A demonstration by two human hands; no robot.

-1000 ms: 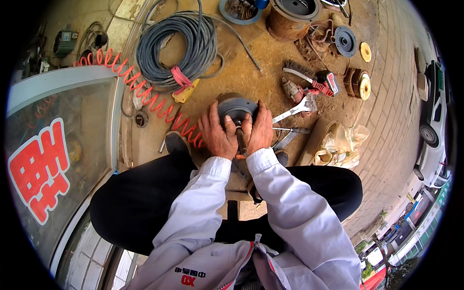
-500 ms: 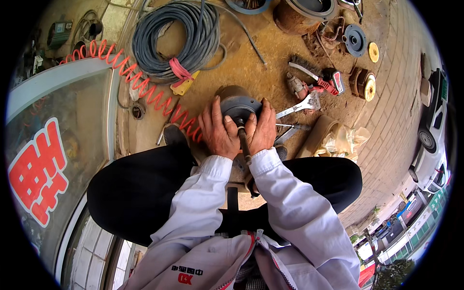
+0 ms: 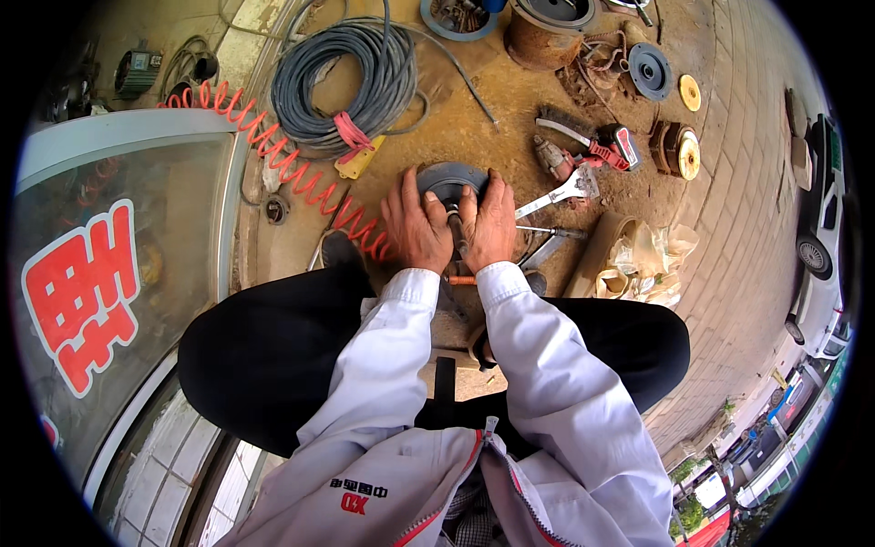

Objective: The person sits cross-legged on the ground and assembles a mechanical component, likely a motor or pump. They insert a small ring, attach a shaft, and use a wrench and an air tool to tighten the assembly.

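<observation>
1. Both hands, the left hand (image 3: 415, 228) and the right hand (image 3: 490, 223), are pressing on the small wheel (image 3: 448, 182) lying on the ground.
2. Fingers are clamped around its rim; the metal shaft (image 3: 458, 239) is standing between them, so the work seems unfinished.

place: outdoor roadside repair spot on dirt ground (image 3: 510, 118)
tools: wrench (image 3: 556, 193), grey coiled cable (image 3: 351, 77), red spiral air hose (image 3: 273, 155), rusty metal discs (image 3: 674, 150)
surroundings: brick pavement (image 3: 738, 237), parked cars (image 3: 820, 210), shop window (image 3: 100, 283)

Left hand (image 3: 415, 228) and right hand (image 3: 492, 223) grip what looks like a dark wheel (image 3: 448, 180).
</observation>
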